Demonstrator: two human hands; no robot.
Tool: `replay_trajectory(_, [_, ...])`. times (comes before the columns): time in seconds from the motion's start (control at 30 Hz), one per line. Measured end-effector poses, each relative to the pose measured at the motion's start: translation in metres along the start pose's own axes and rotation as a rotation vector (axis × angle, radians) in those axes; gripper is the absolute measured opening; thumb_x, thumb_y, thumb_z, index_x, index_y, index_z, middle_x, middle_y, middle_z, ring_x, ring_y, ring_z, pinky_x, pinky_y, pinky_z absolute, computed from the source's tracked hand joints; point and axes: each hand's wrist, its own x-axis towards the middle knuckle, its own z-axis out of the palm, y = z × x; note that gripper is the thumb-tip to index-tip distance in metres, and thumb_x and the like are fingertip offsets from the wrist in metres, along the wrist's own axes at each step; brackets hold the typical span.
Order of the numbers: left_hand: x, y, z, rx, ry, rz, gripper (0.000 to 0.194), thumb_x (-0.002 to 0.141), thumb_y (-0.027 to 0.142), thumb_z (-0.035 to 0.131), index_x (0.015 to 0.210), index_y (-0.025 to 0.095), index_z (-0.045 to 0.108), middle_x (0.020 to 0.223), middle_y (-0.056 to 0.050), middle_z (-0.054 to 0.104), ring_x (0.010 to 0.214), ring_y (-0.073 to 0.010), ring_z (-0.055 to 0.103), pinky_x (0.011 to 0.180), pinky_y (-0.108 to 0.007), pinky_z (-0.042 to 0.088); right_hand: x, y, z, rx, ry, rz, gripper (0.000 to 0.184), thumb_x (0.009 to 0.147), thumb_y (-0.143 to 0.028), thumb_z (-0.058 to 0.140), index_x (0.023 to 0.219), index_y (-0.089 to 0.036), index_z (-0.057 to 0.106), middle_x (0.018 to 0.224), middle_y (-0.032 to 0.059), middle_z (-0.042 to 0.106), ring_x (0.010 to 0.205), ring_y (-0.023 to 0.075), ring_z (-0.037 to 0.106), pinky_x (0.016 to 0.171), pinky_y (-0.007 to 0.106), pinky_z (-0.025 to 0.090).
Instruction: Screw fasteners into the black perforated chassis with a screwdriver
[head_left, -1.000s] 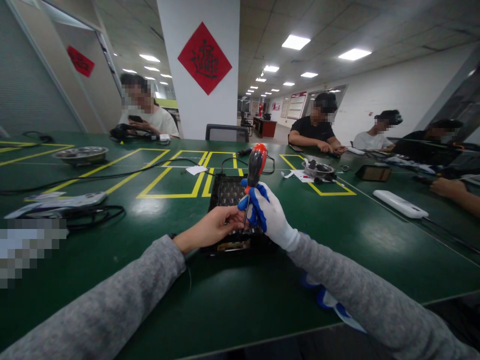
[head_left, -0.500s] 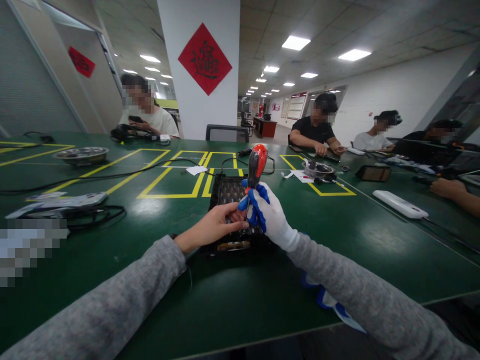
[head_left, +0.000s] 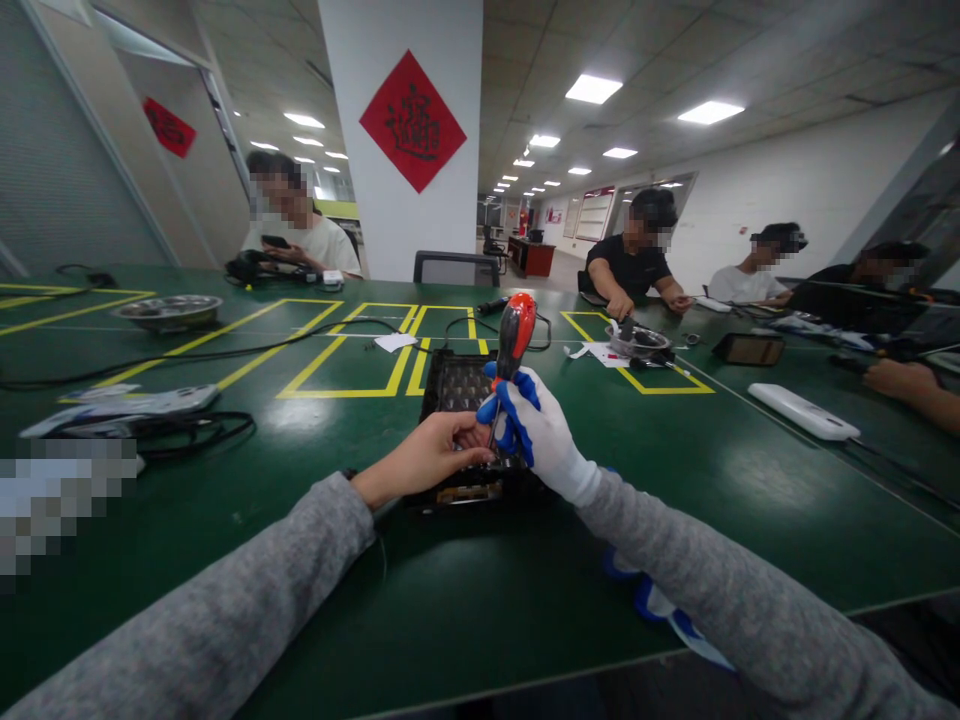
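Observation:
My right hand (head_left: 546,432), in a white glove with blue-coated fingers, grips a screwdriver (head_left: 517,335) with a red and black handle. The screwdriver stands nearly upright, shaft pointing down into a black open casing (head_left: 452,384) with a grid-like inside. My bare left hand (head_left: 427,455) reaches in from the left, thumb and fingers curled together beside the lower shaft. Whatever lies between those fingertips is hidden. A brownish strip (head_left: 469,493) shows at the casing's near edge. Under my right forearm lies another blue and white glove (head_left: 660,610).
Yellow tape marks the green table (head_left: 315,560). Metal bowls stand at left (head_left: 169,312) and right (head_left: 637,340). A white power bank-like block (head_left: 802,411) and propped phone (head_left: 748,349) lie to the right, cables and a white device (head_left: 165,400) to the left. Several people sit around.
My hands, the screwdriver and the casing hold nearly the same pose; the view shifts slightly. Across the table, the person in black has stretched a hand to the right-hand metal bowl.

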Motion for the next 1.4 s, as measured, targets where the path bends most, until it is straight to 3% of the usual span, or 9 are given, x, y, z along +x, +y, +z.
replay_trajectory(0.27, [-0.0023,0.0021,-0.0003,-0.007,-0.006,0.009,0.017,0.079,0.028,0.062,0.079,0.012,0.059,0.072,-0.001,0.062,0.065,-0.0121,0.056,0.061,-0.022,0.046,0.0010,-0.0021,0.0008,0.013,0.019,0.045,0.035,0.080,-0.047,0.054,0.100,-0.019,0.052,0.064,-0.0035,0.058,0.042,0.0052,0.046,0.038,0.016,0.037])
replay_trajectory(0.5, [-0.0022,-0.0005,-0.0002,-0.034,-0.029,0.070,0.015,0.083,0.023,0.056,0.090,0.011,0.062,0.085,-0.005,0.066,0.076,-0.0149,0.061,0.073,-0.027,0.049,0.0024,0.0017,-0.0008,-0.039,0.019,0.060,0.037,0.079,-0.048,0.055,0.100,-0.017,0.055,0.065,-0.0024,0.059,0.041,0.0046,0.045,0.039,0.016,0.037])
replay_trajectory(0.83, [0.0009,-0.0007,0.0017,-0.048,0.014,0.033,0.019,0.079,0.028,0.062,0.087,0.010,0.061,0.078,-0.003,0.064,0.067,-0.0122,0.057,0.066,-0.024,0.048,0.0008,0.0026,-0.0006,-0.031,-0.003,0.004,0.033,0.082,-0.044,0.054,0.104,-0.019,0.053,0.068,-0.0030,0.059,0.044,0.0039,0.046,0.041,0.016,0.036])
replay_trajectory(1.17, [-0.0018,-0.0017,0.0004,0.001,-0.001,0.055,0.011,0.082,0.019,0.056,0.087,0.011,0.063,0.082,-0.004,0.067,0.075,-0.0146,0.062,0.073,-0.026,0.050,0.0021,-0.0004,-0.0011,-0.022,0.001,0.060,0.036,0.081,-0.045,0.053,0.104,-0.017,0.054,0.069,-0.0016,0.060,0.045,0.0051,0.048,0.041,0.016,0.038])
replay_trajectory(1.4, [-0.0003,0.0022,-0.0003,-0.037,0.022,0.017,0.017,0.080,0.027,0.062,0.087,0.012,0.062,0.078,-0.003,0.065,0.069,-0.0131,0.060,0.068,-0.024,0.050,0.0017,-0.0012,-0.0009,-0.005,0.036,0.029,0.033,0.081,-0.042,0.055,0.104,-0.018,0.053,0.071,-0.0015,0.060,0.047,0.0048,0.047,0.043,0.017,0.038])
